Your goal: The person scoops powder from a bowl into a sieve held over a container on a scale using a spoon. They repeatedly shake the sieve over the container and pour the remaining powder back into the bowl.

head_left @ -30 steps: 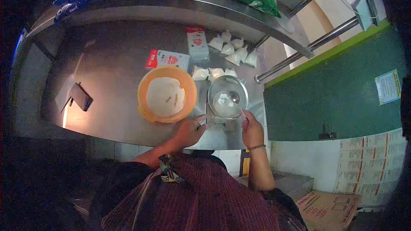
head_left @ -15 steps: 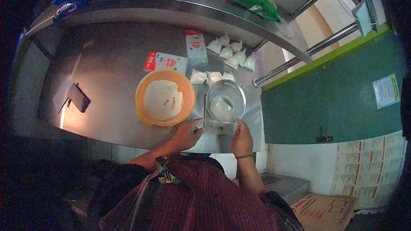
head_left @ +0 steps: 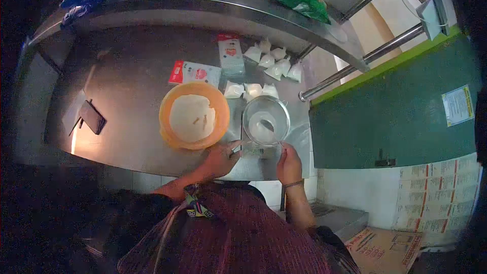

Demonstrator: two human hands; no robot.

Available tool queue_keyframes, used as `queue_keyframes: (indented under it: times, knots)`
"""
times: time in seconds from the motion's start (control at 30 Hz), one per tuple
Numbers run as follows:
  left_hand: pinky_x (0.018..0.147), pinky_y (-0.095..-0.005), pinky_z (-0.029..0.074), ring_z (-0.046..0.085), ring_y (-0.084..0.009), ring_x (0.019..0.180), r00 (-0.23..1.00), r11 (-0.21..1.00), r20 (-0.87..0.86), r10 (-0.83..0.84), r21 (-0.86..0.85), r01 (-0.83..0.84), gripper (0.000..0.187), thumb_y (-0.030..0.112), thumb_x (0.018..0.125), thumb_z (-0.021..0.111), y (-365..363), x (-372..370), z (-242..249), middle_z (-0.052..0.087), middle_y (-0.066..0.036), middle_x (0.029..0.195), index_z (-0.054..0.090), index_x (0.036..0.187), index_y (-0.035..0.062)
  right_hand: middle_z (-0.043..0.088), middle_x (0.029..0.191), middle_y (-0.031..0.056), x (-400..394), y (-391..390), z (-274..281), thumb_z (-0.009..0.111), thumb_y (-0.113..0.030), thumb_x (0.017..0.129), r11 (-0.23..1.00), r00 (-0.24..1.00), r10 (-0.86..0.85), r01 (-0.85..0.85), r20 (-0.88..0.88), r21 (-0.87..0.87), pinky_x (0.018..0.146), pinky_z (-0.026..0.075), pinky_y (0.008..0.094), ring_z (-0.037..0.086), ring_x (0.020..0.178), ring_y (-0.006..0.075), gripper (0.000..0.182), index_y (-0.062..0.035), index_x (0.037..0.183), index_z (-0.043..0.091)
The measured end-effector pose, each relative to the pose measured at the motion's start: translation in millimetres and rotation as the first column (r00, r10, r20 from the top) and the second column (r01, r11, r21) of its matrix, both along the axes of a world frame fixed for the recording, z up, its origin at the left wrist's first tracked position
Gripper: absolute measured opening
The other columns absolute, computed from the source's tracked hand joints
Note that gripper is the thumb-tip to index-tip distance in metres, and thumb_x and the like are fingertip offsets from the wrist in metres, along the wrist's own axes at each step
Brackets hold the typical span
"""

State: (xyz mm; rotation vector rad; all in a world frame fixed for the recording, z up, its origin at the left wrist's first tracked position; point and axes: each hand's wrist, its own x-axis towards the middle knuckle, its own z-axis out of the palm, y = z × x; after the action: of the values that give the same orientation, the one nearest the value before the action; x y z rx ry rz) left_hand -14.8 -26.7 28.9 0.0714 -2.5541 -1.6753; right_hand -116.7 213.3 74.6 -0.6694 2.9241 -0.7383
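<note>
Sieve [head_left: 278,111] right of the orange bowl [head_left: 220,116]
Beyond the fingertips [head_left: 282,148]; left hand [head_left: 222,160] clamps its handle [head_left: 245,142], right hand [head_left: 289,165] pinches a spoon [head_left: 267,125].

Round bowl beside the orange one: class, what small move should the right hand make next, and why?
Probably scoop a little white powder: the right hand grips the spoon, whose head seems to be at the powder inside the round bowl. The left hand is nearby.
</note>
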Motion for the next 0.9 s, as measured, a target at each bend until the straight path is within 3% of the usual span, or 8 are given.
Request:
queue_keyframes:
  times: [0.07, 0.17, 0.6, 0.7, 0.77, 0.8, 0.87, 0.9]
  knots:
    - [0.07, -0.0461, 0.051, 0.066, -0.0356, 0.07, 0.976, 0.998, 0.216, -0.024, 0.054, 0.013, 0.046, 0.026, 0.098, 0.061, -1, -1, 8, 0.068, -0.025, 0.085, 0.059, 0.136, 0.0019, 0.066, 0.112, 0.0264, -2, 2, -9, 0.047, -0.01, 0.102, 0.993, 0.988, 0.013, -0.031, -0.153, -0.118, 0.088, 0.052, 0.0487, 0.064, 0.103, 0.0455, 0.023, -0.001, 0.12, 0.059]
    - [0.067, -0.0452, 0.051, 0.066, -0.0345, 0.068, 0.998, 0.999, 0.063, 0.01, -0.04, -0.008, 0.046, 0.026, 0.097, 0.062, 2, -1, -8, 0.067, -0.023, 0.077, 0.059, 0.136, 0.0013, 0.066, 0.113, 0.0261, -1, 7, -12, 0.047, -0.01, 0.102, 0.998, 0.995, 0.02, -0.026, -0.097, -0.057, 0.089, 0.052, 0.0479, 0.064, 0.104, 0.0444, 0.023, -0.0007, 0.12, 0.059]
    - [0.053, -0.0446, 0.044, 0.054, -0.0273, 0.049, 0.999, 0.998, 0.041, 0.027, 0.06, -0.03, 0.046, 0.026, 0.096, 0.065, 6, 2, -17, 0.058, -0.017, 0.057, 0.059, 0.136, 0.0026, 0.066, 0.112, 0.0255, 4, 9, -11, 0.047, -0.011, 0.103, 0.991, 0.986, -0.023, 0.001, -0.168, -0.131, 0.089, 0.052, 0.0464, 0.065, 0.103, 0.0436, 0.024, 0.0006, 0.121, 0.058]
    - [0.068, -0.0423, 0.051, 0.063, -0.0271, 0.064, 0.995, 0.998, -0.086, 0.056, -0.008, -0.057, 0.041, 0.019, 0.097, 0.06, 8, 6, -16, 0.064, -0.016, 0.07, 0.059, 0.135, 0.0041, 0.066, 0.111, 0.0252, 8, 10, -10, 0.047, -0.011, 0.103, 0.998, 0.991, -0.005, -0.003, -0.13, -0.057, 0.089, 0.052, 0.0458, 0.065, 0.103, 0.0433, 0.025, 0.0006, 0.122, 0.058]
    - [0.069, -0.0439, 0.052, 0.064, -0.0286, 0.066, 0.991, 1.0, 0.134, -0.005, -0.028, 0.009, 0.041, 0.021, 0.098, 0.061, 2, 7, 1, 0.066, -0.017, 0.074, 0.059, 0.135, 0.0038, 0.066, 0.111, 0.0252, 9, 6, -9, 0.047, -0.012, 0.103, 0.991, 0.981, -0.047, 0.021, -0.186, -0.135, 0.087, 0.052, 0.0465, 0.065, 0.102, 0.0437, 0.024, -0.0003, 0.12, 0.058]
    - [0.069, -0.0439, 0.052, 0.064, -0.0286, 0.066, 0.991, 0.999, 0.133, -0.001, -0.032, 0.005, 0.041, 0.021, 0.098, 0.061, 1, 6, 4, 0.066, -0.017, 0.074, 0.059, 0.135, 0.0038, 0.066, 0.111, 0.0252, 8, 6, -10, 0.047, -0.012, 0.103, 0.99, 0.981, -0.043, 0.017, -0.187, -0.139, 0.087, 0.052, 0.0465, 0.065, 0.102, 0.0437, 0.024, -0.0003, 0.12, 0.058]
    - [0.094, -0.0444, 0.053, 0.067, -0.0395, 0.108, 0.998, 1.0, 0.068, 0.008, -0.022, -0.007, 0.044, 0.023, 0.097, 0.063, 2, 8, 6, 0.065, -0.028, 0.124, 0.06, 0.132, -0.0015, 0.066, 0.109, 0.0254, 7, 10, -13, 0.048, -0.013, 0.103, 0.996, 0.993, -0.007, -0.004, -0.116, -0.094, 0.085, 0.052, 0.0471, 0.065, 0.1, 0.0441, 0.023, -0.0013, 0.119, 0.059]
    - [0.094, -0.0444, 0.053, 0.067, -0.0395, 0.108, 0.997, 1.0, 0.072, 0.008, -0.023, -0.006, 0.044, 0.023, 0.097, 0.063, 3, 9, 5, 0.065, -0.028, 0.124, 0.06, 0.132, -0.0015, 0.066, 0.109, 0.0254, 10, 10, -10, 0.048, -0.013, 0.103, 0.995, 0.994, -0.007, -0.003, -0.112, -0.096, 0.085, 0.052, 0.0471, 0.065, 0.1, 0.0441, 0.023, -0.0013, 0.119, 0.059]
